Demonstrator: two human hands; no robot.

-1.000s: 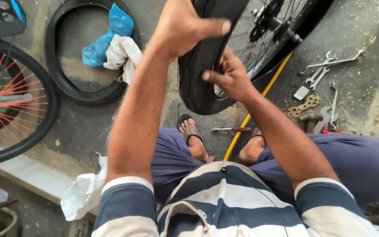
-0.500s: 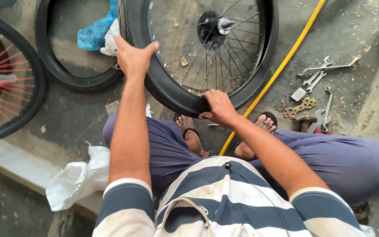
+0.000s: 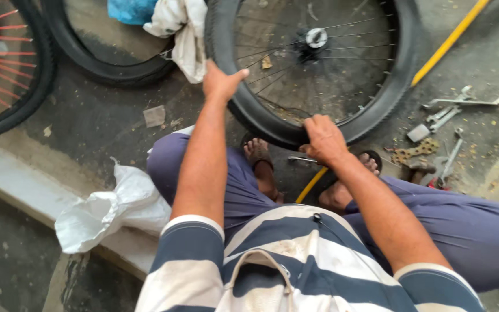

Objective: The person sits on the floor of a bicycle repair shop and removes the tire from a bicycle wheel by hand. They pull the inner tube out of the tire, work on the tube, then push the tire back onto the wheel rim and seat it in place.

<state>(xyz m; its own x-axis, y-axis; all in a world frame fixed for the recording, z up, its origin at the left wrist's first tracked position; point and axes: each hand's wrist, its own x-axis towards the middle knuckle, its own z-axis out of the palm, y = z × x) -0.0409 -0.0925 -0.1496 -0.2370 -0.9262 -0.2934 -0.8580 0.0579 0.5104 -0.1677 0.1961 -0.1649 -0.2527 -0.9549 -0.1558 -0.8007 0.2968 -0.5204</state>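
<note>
A black bicycle wheel (image 3: pixel 399 86) with thin spokes and a silver hub (image 3: pixel 316 38) lies nearly flat on the concrete in front of me. My left hand (image 3: pixel 222 82) grips the tyre at its left side, thumb over the top. My right hand (image 3: pixel 324 138) clasps the near edge of the same tyre, just above my sandalled feet. I sit low with knees apart, in purple trousers and a striped shirt.
A loose black tyre (image 3: pixel 105 63) holding blue and white rags (image 3: pixel 183 34) lies at upper left. A wheel with red spokes (image 3: pixel 7 69) stands far left. Wrenches and small tools (image 3: pixel 446 115) are scattered at right, a yellow hose (image 3: pixel 446 40) runs diagonally, and a white bag (image 3: pixel 116 208) rests on the kerb.
The wheel, held up edge-on a second ago, has come down to lie nearly flat. My left hand has slid to the tyre's left side; my right hand stays on the near edge.
</note>
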